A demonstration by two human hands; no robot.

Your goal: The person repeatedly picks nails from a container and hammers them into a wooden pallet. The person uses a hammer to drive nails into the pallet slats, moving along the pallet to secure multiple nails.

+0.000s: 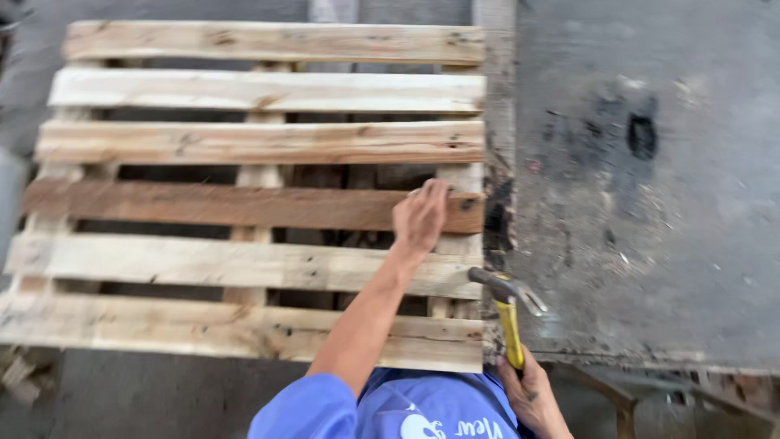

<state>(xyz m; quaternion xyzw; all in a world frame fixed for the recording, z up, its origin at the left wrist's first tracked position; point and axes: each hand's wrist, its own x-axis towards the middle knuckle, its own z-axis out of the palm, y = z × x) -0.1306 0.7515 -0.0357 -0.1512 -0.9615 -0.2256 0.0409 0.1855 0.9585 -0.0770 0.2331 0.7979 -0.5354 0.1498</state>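
- My left hand (421, 218) is stretched out over the wooden pallet (244, 203), with the fingers curled and the fingertips pressed down on the darker brown slat (227, 205), close to that slat's right end.
- Something small may be pinched under those fingertips, but the blur hides it, so I cannot tell whether the hand grips anything or only presses on the wood.
- My right hand (530, 392) is closed around the yellow handle of a claw hammer (509, 313), low down on the grip.
- The hammer stands nearly upright just off the pallet's right edge, its grey steel head level with the second slat from my side and its claw pointing away from the pallet.
- The hammer head hangs nearer to me than my left hand and a little to its right, with one pale slat (244, 265) lying between the two; head and hand are near each other but apart.
- The pallet has six slats running across; the dark one is the third from my side, and the other five are pale wood.
- A dark knot (469, 204) sits at the dark slat's right end, just beside my left fingertips.
- Beyond the pallet's right edge lies grey concrete floor (650, 203) with dark stains (642, 136).
- My blue shirt (390, 406) shows below the pallet's near edge, and the left sleeve ends above the elbow.
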